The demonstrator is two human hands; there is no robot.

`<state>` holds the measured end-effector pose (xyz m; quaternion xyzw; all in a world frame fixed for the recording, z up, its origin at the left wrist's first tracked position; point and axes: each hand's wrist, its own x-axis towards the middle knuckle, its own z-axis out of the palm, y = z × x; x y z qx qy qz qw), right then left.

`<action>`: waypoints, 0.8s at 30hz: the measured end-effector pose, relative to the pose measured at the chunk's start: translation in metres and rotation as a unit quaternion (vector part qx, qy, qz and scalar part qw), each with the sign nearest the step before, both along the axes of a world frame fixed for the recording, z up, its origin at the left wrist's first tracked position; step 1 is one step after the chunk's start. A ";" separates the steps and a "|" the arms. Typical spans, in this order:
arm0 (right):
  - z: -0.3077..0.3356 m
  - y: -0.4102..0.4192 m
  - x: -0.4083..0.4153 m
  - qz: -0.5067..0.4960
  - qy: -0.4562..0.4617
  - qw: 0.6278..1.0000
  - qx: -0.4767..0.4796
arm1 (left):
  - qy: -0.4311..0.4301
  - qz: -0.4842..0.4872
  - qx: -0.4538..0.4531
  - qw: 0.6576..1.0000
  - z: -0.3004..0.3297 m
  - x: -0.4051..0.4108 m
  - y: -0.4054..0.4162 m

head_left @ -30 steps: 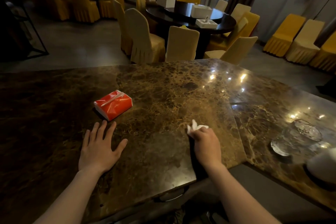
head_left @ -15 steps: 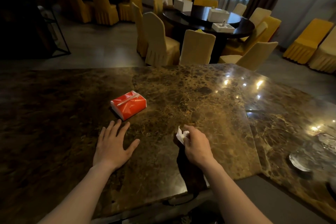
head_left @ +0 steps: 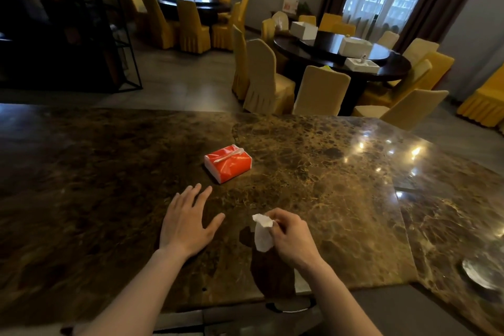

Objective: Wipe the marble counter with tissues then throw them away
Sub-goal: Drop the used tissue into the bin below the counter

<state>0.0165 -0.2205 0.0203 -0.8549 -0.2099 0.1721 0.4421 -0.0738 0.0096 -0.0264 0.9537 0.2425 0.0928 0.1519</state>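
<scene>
Likely the tissue (head_left: pixel 262 234), only pinched in the right hand (head_left: pixel 293 240), could tear or slip when dragged, while the left hand (head_left: pixel 188 224) lies spread on the counter (head_left: pixel 327 199).

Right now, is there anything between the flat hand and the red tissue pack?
Nothing: the head view shows only bare marble counter between the left hand and the tissue pack.

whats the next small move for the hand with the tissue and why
Probably lower the right hand so the crumpled white tissue presses flat on the brown marble counter, then sweep. The tissue hangs pinched in the fingers rather than spread on the stone, the left hand rests flat beside it, and the red tissue pack lies beyond.
</scene>
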 end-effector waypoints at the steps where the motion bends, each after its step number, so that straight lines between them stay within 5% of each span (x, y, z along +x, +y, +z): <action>1: 0.000 0.006 -0.007 0.008 0.007 1.000 0.000 | 0.002 0.006 -0.002 1.000 0.000 -0.007 0.004; 6: 0.009 0.028 -0.038 0.052 0.073 0.996 0.015 | -0.006 0.032 -0.010 0.999 -0.002 -0.037 0.015; 14: 0.010 0.027 -0.091 0.210 0.047 0.977 0.003 | 0.005 0.057 -0.009 0.998 -0.011 -0.077 0.028; 24: -0.055 0.028 -0.152 0.350 0.031 0.928 -0.127 | 0.052 0.037 0.017 0.998 -0.023 -0.083 0.024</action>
